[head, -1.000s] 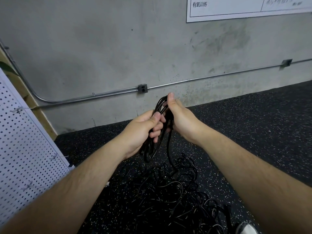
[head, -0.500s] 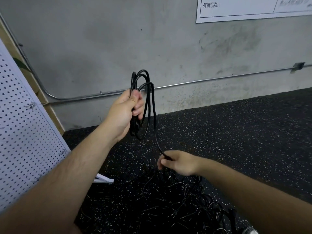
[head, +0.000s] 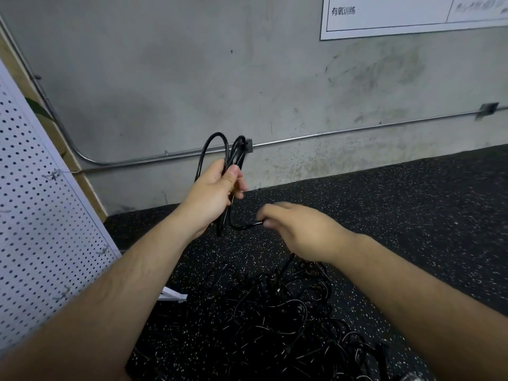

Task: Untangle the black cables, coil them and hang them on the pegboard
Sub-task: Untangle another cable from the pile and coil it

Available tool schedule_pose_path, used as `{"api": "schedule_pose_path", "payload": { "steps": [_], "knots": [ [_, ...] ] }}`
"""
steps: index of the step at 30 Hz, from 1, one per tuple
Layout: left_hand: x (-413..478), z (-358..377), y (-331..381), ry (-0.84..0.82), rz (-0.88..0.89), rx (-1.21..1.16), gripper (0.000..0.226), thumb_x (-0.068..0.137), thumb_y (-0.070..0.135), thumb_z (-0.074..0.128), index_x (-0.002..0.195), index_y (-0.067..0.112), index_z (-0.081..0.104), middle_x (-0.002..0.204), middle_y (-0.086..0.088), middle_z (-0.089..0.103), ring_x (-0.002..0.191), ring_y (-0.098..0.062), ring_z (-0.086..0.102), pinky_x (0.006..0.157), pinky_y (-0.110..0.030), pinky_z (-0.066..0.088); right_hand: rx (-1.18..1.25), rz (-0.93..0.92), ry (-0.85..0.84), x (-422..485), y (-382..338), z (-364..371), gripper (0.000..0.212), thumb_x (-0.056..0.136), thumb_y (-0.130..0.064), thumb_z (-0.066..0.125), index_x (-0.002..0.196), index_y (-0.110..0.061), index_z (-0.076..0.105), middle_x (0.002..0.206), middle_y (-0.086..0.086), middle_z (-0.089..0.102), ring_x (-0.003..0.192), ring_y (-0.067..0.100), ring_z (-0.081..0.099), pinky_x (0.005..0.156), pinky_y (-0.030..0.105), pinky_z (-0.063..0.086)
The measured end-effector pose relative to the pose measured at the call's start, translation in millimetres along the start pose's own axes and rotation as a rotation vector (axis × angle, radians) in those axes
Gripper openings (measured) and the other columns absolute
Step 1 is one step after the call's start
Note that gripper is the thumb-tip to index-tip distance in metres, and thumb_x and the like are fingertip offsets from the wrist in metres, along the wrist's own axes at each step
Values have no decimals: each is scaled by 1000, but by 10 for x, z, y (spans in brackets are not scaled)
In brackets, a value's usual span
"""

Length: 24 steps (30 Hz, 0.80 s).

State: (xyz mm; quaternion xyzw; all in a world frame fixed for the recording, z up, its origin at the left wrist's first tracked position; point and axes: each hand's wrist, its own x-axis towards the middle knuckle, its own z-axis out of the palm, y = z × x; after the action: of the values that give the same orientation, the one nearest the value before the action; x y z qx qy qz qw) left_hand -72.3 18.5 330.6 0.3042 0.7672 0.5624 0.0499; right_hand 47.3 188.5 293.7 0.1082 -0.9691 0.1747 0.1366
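My left hand (head: 213,192) grips a small coil of black cable (head: 220,149), whose loops stick up above my fist and whose ends hang below it. My right hand (head: 297,229) pinches the running strand of the same cable (head: 242,226) just to the right and a little lower; that hand is blurred. From under my right wrist the strand drops into a tangled heap of black cables (head: 275,314) on the floor. The white pegboard (head: 35,221) leans at the left, with small metal hooks on it.
A grey concrete wall with a metal conduit (head: 330,134) and a white poster (head: 412,15) stands ahead. The floor (head: 412,215) is black speckled rubber. A wooden frame (head: 68,160) backs the pegboard, and a white foot (head: 173,294) juts out at its base.
My right hand has risen from the heap, bringing the strand up towards the coil. My left hand with the coil has come down a little and holds one more loop.
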Motion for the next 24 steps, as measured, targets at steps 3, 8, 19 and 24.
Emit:
{"api": "schedule_pose_path", "payload": {
  "steps": [3,8,19,24],
  "knots": [
    [-62,91,0,-126,-54,45,23,110,30,40,100,15,55,88,2,73,69,-8,67,67,-30,46,52,-17,219,32,-53,-115,20,104,-37,48,112,-25,61,101,-9,62,84,16,59,69,35,50],
    [-174,223,55,-336,-206,-432,29,108,34,42,97,11,55,61,0,45,46,-12,36,53,-29,42,137,154,387,67,-12,-231,33,93,-52,62,97,-20,60,84,-9,65,74,12,59,64,35,49],
    [-45,10,247,-144,-145,-743,22,95,33,56,91,11,55,53,9,29,39,-3,26,39,-17,27,594,336,154,-167,367,-43,27,104,-41,50,94,-17,59,82,-1,70,76,22,64,82,52,53],
    [-1,-54,246,-53,-102,-812,25,105,32,47,88,14,55,50,11,28,39,-2,24,40,-17,26,678,349,3,-206,373,233,21,107,-37,43,102,-27,61,107,-2,72,109,23,66,104,53,49]
  ]
}}
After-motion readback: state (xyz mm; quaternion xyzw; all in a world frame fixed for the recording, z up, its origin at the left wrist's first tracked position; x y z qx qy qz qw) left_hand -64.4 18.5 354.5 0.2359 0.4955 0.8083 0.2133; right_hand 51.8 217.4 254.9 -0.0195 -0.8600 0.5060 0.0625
